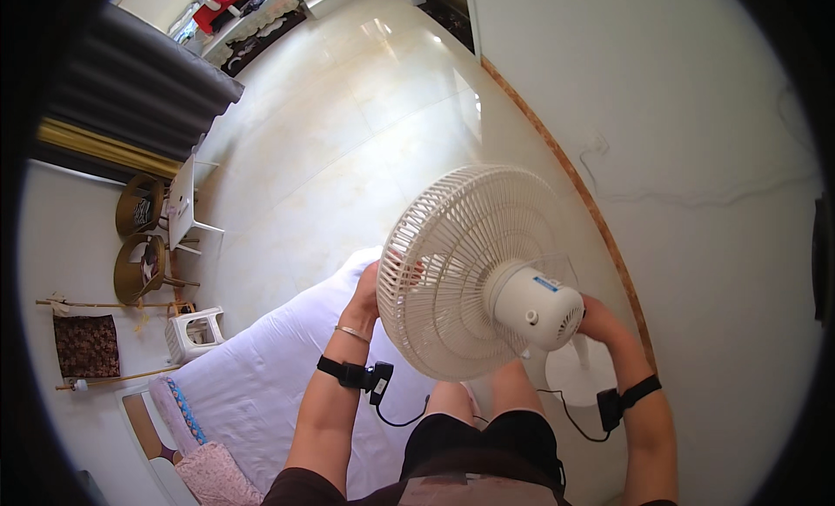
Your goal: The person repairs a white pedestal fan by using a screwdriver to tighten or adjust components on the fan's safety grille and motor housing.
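A white pedestal fan (470, 271) stands close in front of me, its round wire guard facing away to the left and its motor housing (539, 306) toward me. My left hand (374, 288) grips the left rim of the guard, and some of its fingers show through the wires. Beside the right end of the motor housing is my right hand (595, 320); the housing and the fan's neck hide its fingers. Below, the round white base (578, 375) rests on the floor near my legs. Whether the blades turn cannot be made out.
A bed (270, 358) with a pale lilac sheet lies left of my legs, a pink pillow (217, 475) at its near end. Further left are a white stool (196, 332), brown chairs (139, 267) and a white table (183, 201). A cable (696, 197) runs along the right wall.
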Tool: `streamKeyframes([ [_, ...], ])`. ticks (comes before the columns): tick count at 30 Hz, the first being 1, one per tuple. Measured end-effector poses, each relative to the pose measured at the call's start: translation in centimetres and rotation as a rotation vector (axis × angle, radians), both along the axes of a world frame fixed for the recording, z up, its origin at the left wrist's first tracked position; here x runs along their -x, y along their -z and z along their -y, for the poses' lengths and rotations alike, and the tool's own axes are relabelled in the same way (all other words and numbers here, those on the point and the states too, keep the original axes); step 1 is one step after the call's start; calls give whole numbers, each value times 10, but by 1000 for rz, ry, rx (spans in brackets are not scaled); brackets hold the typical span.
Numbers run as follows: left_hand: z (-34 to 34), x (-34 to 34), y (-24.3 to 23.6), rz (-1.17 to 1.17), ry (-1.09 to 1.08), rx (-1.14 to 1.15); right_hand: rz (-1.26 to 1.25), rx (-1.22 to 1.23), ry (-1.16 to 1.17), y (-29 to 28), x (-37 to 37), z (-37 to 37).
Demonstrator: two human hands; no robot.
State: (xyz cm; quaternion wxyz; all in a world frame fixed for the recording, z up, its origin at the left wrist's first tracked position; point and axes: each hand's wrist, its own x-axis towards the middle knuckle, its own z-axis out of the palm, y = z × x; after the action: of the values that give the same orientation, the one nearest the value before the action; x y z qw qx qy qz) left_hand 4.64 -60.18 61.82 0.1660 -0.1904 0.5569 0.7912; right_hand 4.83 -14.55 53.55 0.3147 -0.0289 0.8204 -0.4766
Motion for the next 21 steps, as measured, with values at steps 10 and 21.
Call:
streamKeyframes([
  [10, 41, 31, 71, 204, -251, -161, -85, -432, -79, 10, 7, 64],
  [21, 38, 88, 199, 28, -147, 119, 20, -546, 17, 86, -12, 80],
])
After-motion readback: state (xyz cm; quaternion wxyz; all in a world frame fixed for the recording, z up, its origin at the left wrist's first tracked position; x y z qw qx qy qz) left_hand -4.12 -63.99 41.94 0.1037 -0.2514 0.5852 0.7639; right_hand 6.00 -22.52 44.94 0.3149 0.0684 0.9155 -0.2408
